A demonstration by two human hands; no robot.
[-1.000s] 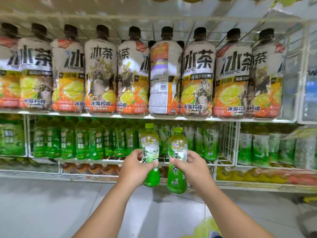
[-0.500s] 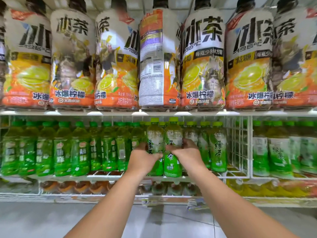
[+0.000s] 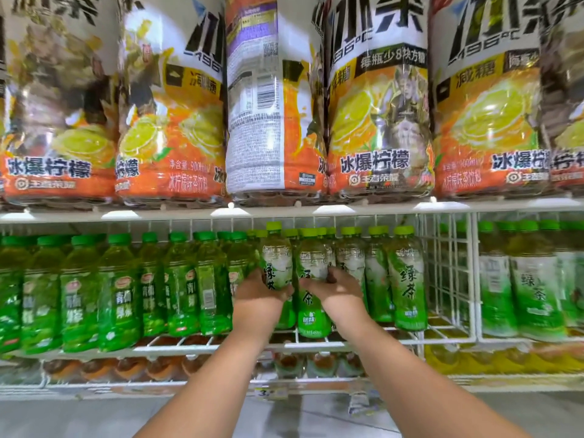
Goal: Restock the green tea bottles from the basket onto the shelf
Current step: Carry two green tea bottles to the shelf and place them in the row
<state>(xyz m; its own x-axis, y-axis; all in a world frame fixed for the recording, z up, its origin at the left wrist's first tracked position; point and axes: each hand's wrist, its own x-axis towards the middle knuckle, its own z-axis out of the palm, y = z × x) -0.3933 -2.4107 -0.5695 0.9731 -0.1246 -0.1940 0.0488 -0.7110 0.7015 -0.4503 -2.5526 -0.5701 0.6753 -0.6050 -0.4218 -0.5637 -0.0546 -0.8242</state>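
My left hand [image 3: 257,294] grips a green tea bottle [image 3: 277,263] with a light green cap and white-green label. Beside it, my right hand [image 3: 335,290] grips a second green tea bottle [image 3: 311,308]. Both bottles stand upright inside the white wire shelf [image 3: 316,343], among a row of like green tea bottles [image 3: 406,279] to the right. The right-hand bottle's base sits on or just above the wire floor; the left-hand bottle is held a little higher. The basket is out of view.
Darker green bottles [image 3: 117,295] fill the shelf to the left. A wire divider [image 3: 445,273] closes the compartment on the right, with more tea bottles [image 3: 534,286] beyond. Large orange lemon tea bottles [image 3: 379,99] stand on the shelf above. A lower shelf [image 3: 158,368] holds brown-capped bottles.
Both hands have carried their bottles forward and up into the wire shelf, from in front of it to among the row. My head has moved closer to the shelf.
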